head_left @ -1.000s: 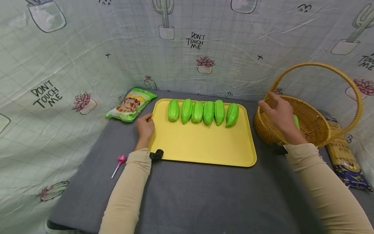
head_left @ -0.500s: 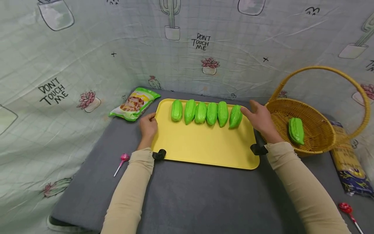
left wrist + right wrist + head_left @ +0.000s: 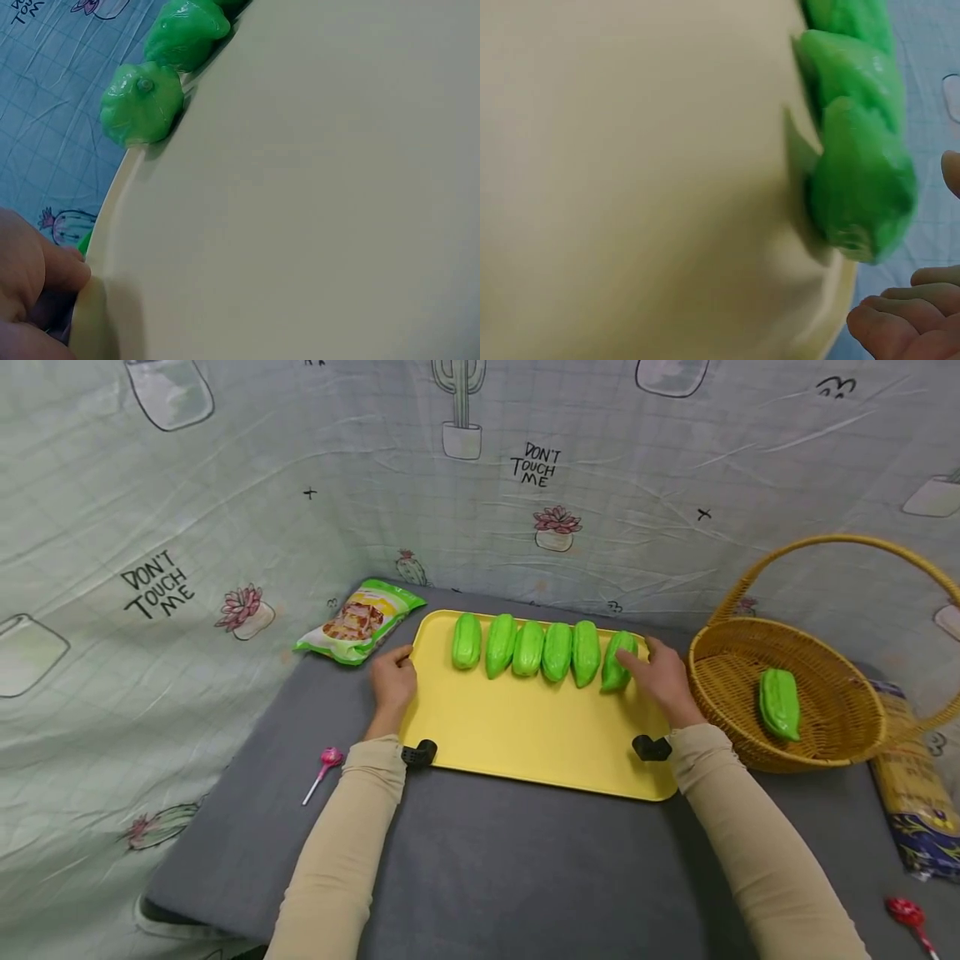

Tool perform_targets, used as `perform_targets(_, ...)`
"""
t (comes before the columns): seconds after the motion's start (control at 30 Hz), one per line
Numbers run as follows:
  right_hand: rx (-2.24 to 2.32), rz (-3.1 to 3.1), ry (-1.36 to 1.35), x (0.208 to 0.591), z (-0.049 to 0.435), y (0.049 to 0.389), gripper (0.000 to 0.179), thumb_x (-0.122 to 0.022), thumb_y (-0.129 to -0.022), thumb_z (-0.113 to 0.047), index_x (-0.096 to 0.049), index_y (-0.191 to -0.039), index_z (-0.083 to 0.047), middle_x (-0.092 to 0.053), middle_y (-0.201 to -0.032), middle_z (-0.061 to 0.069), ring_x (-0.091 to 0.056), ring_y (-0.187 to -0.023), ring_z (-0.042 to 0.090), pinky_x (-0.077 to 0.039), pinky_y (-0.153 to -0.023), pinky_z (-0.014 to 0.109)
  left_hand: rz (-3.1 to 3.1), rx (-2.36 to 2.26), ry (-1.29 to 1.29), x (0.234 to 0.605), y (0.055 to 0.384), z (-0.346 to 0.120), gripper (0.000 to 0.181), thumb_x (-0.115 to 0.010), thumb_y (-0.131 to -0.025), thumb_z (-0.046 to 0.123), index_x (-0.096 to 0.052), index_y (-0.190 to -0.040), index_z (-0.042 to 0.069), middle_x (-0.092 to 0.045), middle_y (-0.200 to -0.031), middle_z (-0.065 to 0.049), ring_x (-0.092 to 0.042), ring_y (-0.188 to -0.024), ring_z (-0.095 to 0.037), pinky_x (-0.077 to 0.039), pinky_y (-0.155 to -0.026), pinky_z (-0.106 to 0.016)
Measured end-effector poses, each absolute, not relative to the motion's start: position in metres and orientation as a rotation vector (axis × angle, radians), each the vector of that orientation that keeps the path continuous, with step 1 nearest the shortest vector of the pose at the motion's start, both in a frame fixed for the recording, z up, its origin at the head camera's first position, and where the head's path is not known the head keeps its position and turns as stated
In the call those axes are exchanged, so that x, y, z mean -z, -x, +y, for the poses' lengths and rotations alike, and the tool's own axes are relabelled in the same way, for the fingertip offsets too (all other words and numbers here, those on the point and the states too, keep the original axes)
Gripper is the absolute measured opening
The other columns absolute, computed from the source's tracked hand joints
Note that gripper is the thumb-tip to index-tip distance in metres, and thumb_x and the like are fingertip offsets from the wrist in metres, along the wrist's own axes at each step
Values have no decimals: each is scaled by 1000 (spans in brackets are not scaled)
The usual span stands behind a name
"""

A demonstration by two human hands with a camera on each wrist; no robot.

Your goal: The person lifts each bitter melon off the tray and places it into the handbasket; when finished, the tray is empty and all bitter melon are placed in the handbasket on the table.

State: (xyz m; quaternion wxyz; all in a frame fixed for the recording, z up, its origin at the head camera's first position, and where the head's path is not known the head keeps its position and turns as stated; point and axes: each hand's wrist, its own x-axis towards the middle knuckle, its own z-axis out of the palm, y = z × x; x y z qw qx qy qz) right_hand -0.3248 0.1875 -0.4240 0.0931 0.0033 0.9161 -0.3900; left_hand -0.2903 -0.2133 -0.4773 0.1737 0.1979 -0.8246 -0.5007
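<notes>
Right now, the rightmost green vegetable (image 3: 614,677) lies on the yellow tray (image 3: 525,727), near its far right corner. Its long axis runs from the back rim towards you, with the narrow tip facing your side and angled slightly left. Your right hand (image 3: 663,678) is just beside it, grasping nothing: thumb and fingers are spread, and the right wrist view shows them apart from it, though from the head your thumb overlaps it. To its left, five other green vegetables (image 3: 557,653) lie roughly parallel along the back rim. Your left hand (image 3: 393,682) pinches the tray's left rim. Right of the tray, a wicker basket (image 3: 723,672) holds one more green vegetable (image 3: 779,703), narrow end towards you and a little right. Beyond your left hand lies a snack bag (image 3: 362,621); nearer you, a pink lollipop (image 3: 330,758). Beside the basket you have a yellow-and-blue packet (image 3: 917,785).
</notes>
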Motion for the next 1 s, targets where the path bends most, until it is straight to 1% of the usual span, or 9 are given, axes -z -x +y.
perform_targets(0.17, 1155, 2741, -55, 433, 186, 327, 89, -47, -105, -50, -7, -162, 5, -21, -164, 34, -28, -149, 52, -32, -120, 63, -2340, 1413, -555, 478, 291, -210, 36, -47, -101, 0, -71, -129, 1, -69, -132, -19, -61, -129, -34, -51, -108, -46)
perform_targets(0.33, 1198, 2735, -91, 438, 182, 329, 89, -50, -104, -50, -9, -163, 2, -24, -165, 31, -29, -150, 50, -33, -120, 61, -2344, 1388, -541, 478, 291, -208, 36, -47, -101, -1, -71, -127, 0, -70, -130, -20, -63, -128, -34, -51, -108, -46)
perform_targets(0.4, 1214, 2733, -91, 440, 181, 329, 88, -52, -104, -50, -12, -163, 1, -29, -163, 31, -33, -148, 49, -35, -119, 60, -2342, 1383, -530, 478, 291, -209, 36, -47, -100, -1, -71, -127, -1, -70, -130, -20, -63, -127, -35, -51, -108, -46)
perform_targets(0.5, 1223, 2753, -78, 442, 178, 329, 81, -53, -104, -47, -23, -161, 2, -42, -153, 30, -46, -136, 46, -42, -112, 57, -2344, 1383, -521, 479, 291, -209, 37, -46, -100, -1, -72, -127, 0, -70, -130, -19, -63, -127, -35, -51, -107, -46)
perform_targets(0.6, 1222, 2779, -76, 444, 175, 329, 74, -54, -104, -45, -33, -156, 3, -51, -141, 29, -52, -122, 43, -46, -103, 55, -2349, 1383, -523, 479, 291, -210, 37, -46, -100, -1, -72, -127, 0, -70, -130, -19, -63, -127, -34, -52, -106, -46)
perform_targets(0.7, 1218, 2799, -73, 445, 173, 329, 68, -55, -104, -42, -38, -153, 2, -54, -135, 27, -53, -117, 41, -47, -100, 53, -2346, 1390, -535, 479, 291, -210, 37, -46, -101, -1, -71, -128, 0, -70, -131, -18, -63, -126, -34, -52, -106, -46)
perform_targets(0.8, 1221, 2799, -74, 445, 171, 330, 66, -56, -104, -40, -40, -151, 2, -55, -133, 27, -54, -115, 40, -47, -98, 52, -2336, 1398, -543, 480, 291, -211, 37, -46, -101, -1, -71, -128, 0, -70, -131, -19, -63, -127, -35, -52, -106, -46)
perform_targets(1.0, 1222, 2791, -78, 444, 167, 332, 66, -56, -104, -41, -41, -151, 2, -56, -132, 26, -55, -113, 39, -48, -95, 49, -2334, 1396, -547, 479, 290, -214, 37, -46, -101, -1, -71, -128, 0, -70, -131, -18, -63, -127, -35, -52, -106, -46)
